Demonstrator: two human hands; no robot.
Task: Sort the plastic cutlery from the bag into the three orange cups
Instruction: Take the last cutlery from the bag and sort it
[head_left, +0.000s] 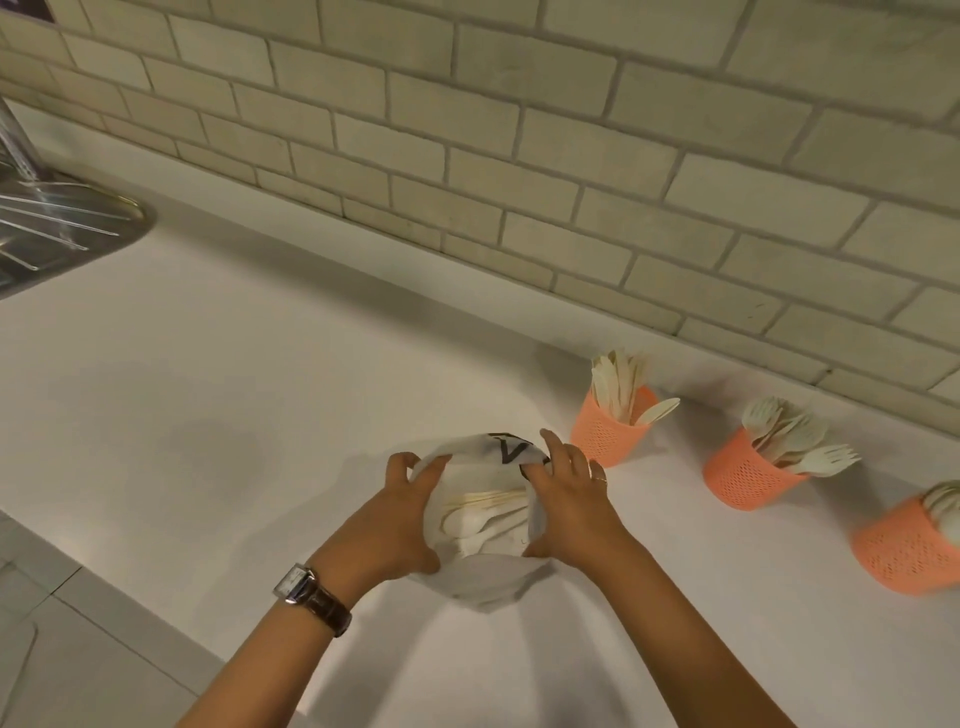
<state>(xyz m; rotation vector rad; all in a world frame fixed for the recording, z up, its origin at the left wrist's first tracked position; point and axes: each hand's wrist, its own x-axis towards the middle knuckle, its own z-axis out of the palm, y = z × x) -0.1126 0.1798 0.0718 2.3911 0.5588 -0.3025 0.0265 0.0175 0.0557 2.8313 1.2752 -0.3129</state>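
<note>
Nearest us, our left hand (400, 514) and right hand (566, 499) are each pinching an opposite rim of the crumpled white plastic bag (483, 584); we are judging a wide-held mouth best for lifting the pale plastic cutlery (483, 514) inside toward the three orange mesh cups (745, 480).

This place is a kitchen. A white countertop (234, 389) runs along a wall of pale brick-shaped tiles (467, 104), and at its left end there is a steel sink (78, 228) with a ribbed draining part. Orange cups (608, 436) filled with plastic cutlery (615, 379) stand on the countertop near the wall, and a tiled floor (62, 623) shows below its front edge.
</note>
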